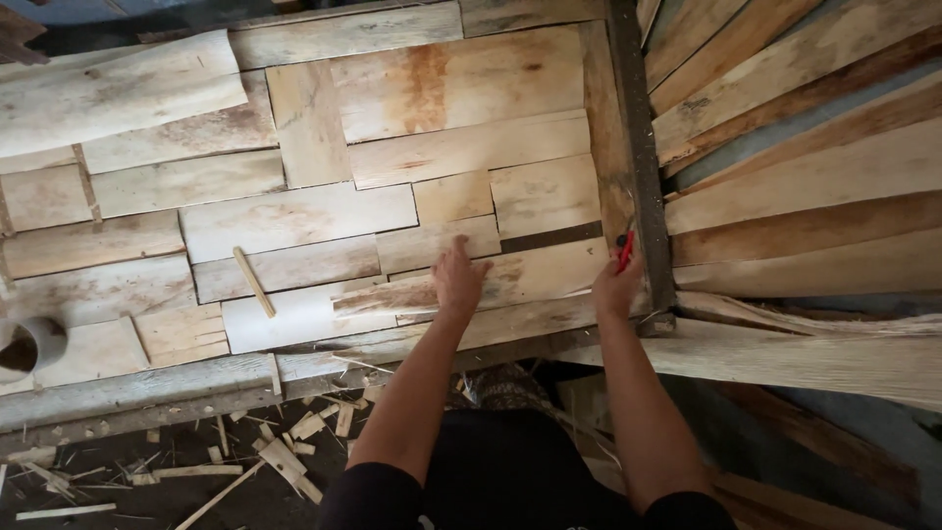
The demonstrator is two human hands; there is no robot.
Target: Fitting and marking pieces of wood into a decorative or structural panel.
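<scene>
Long, thin wood strip [461, 287] lying flat at the near edge of the tabletop [147, 388], long axis running left to right, the left end ragged and slightly lower, the right end reaching toward the dark metal rail [640, 147]. Around it, a patchwork of pale wood sheets [294, 216] laid edge to edge, most with grain running the same left-right way.

Left hand [459, 277] pressed palm down on the strip, fingers spread and pointing away from the body, open and flat, forearm stretched straight forward from a black sleeve. Right hand [616, 287] just beside the rail at the strip's right end, curled closed around a small red tool [625, 250] that points up and away; wrist bent slightly inward, forearm angled in from the right.

A small loose stick [253, 281] resting diagonally on the sheets to the left, well apart from both hands. More long boards [805, 167] fanned out right of the rail. Wood scraps [285, 451] scattered on the floor below the tabletop edge.
</scene>
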